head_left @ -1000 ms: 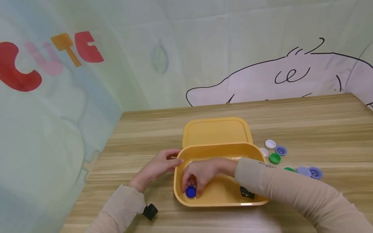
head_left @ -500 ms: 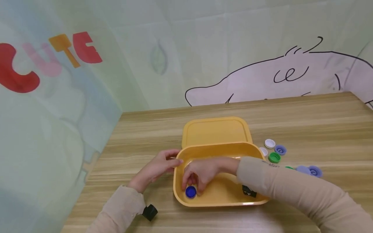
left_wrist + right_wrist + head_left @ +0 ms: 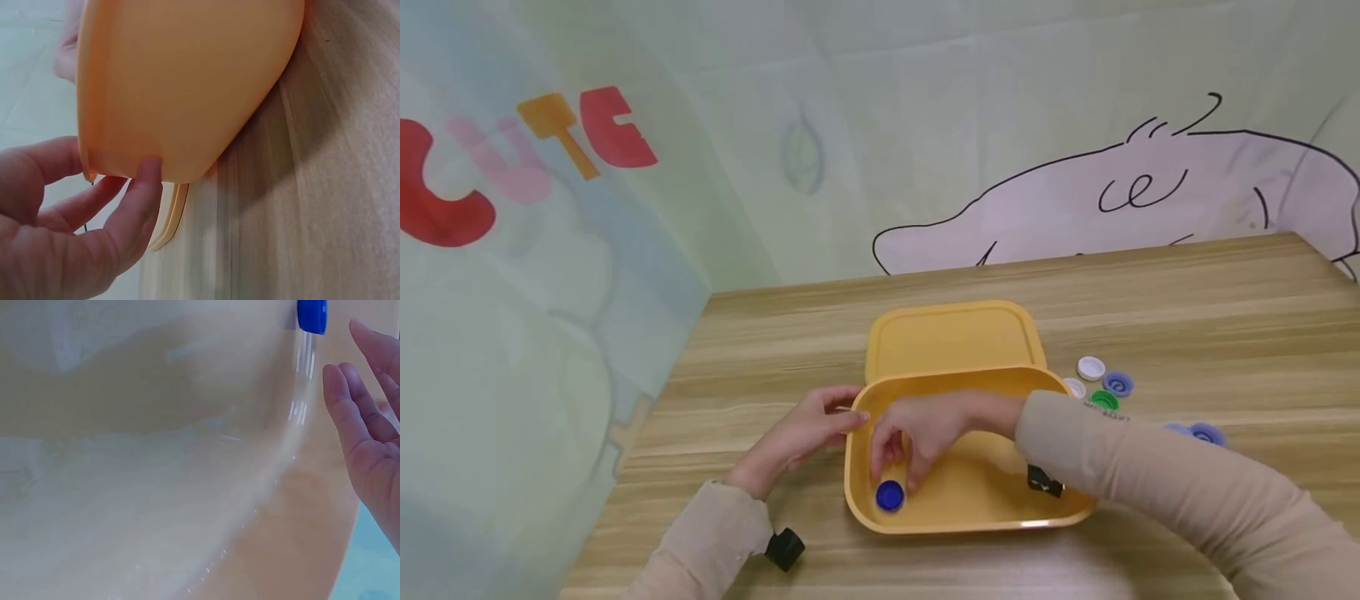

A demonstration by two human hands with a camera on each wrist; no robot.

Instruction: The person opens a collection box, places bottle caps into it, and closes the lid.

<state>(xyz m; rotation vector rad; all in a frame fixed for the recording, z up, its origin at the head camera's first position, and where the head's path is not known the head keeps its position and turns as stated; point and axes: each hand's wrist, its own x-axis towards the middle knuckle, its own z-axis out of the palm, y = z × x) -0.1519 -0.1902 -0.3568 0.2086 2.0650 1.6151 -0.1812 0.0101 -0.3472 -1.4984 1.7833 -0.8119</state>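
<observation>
A blue bottle cap (image 3: 890,496) lies on the floor of the yellow box (image 3: 973,504), in its near left corner. My right hand (image 3: 922,427) hovers inside the box just behind the cap, fingers pointing down. In the right wrist view a gap shows between those fingertips (image 3: 335,378) and the blue cap (image 3: 312,315), and the hand holds nothing. My left hand (image 3: 811,427) grips the left end of the box, thumb over the rim. The left wrist view has its fingers (image 3: 147,178) against the outer wall.
A yellow lid (image 3: 955,340) lies flat behind the box. To the right are white caps (image 3: 1091,368), a green cap (image 3: 1105,400) and purple caps (image 3: 1118,383), some partly behind the right sleeve (image 3: 1157,458). A patterned cloth (image 3: 820,208) hangs behind the table.
My right hand has let go of the blue cap and risen slightly back from it. The cap stays in the corner. My left hand keeps its place on the box.
</observation>
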